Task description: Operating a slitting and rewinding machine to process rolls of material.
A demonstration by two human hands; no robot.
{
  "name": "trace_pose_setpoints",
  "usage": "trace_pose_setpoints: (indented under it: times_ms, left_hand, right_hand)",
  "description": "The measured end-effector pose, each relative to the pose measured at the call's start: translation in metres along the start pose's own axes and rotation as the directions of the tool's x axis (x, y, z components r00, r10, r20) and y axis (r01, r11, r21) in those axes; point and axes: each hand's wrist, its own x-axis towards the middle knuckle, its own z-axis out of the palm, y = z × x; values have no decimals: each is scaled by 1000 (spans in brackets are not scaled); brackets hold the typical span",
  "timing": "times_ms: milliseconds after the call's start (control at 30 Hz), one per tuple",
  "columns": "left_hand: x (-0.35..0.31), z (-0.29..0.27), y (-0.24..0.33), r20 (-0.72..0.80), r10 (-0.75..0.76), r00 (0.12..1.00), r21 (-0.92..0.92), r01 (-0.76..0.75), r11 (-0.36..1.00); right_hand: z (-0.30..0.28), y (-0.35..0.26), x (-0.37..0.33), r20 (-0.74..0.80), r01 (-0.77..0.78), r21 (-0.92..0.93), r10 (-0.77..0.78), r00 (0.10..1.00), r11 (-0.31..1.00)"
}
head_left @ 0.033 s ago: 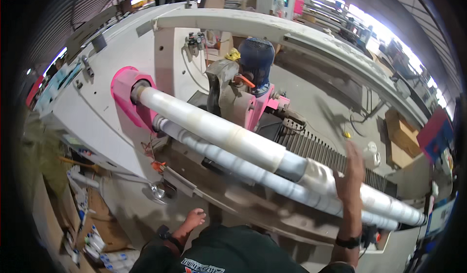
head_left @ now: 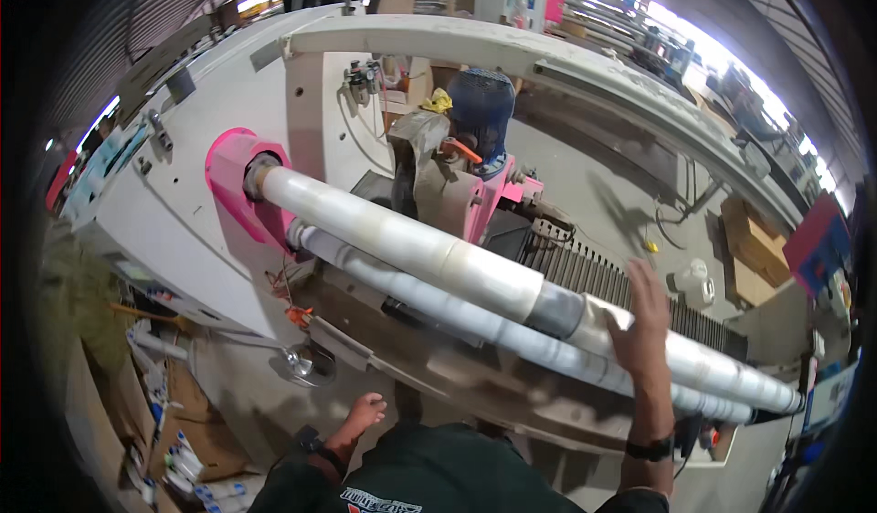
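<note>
From here, the upper white roller slants from the pink housing to behind the right hand, whose fingers are extended, ungripping; contact, I can't tell. The left hand, loosely curled, holding nothing visible, is well apart, nearer the body.

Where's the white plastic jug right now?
In the head view, the white plastic jug is on the floor toward the right, showing between the right hand and the brown box.

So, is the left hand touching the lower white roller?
Apart. In the head view, a plain gap separates the left hand, near the person's body, from the lower white roller.
</note>
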Motion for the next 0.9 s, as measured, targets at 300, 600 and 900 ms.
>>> trace_pose_setpoints:
  times_ms: [300, 600, 900]
  left_hand:
    - [24, -136, -57, 111, -75, 991, -110, 87, 990]
    - [-15, -113, -49, 169, -38, 985, -452, 112, 885]
    - [-11, -164, -106, -5, 6, 1000, -177, -6, 984]
  right_hand:
    - [99, -105, 28, 298, 64, -94, -34, 954, 994]
    - [123, -98, 30, 324, 0, -190, 63, 944, 982]
    - [117, -98, 23, 181, 43, -152, -15, 983, 987]
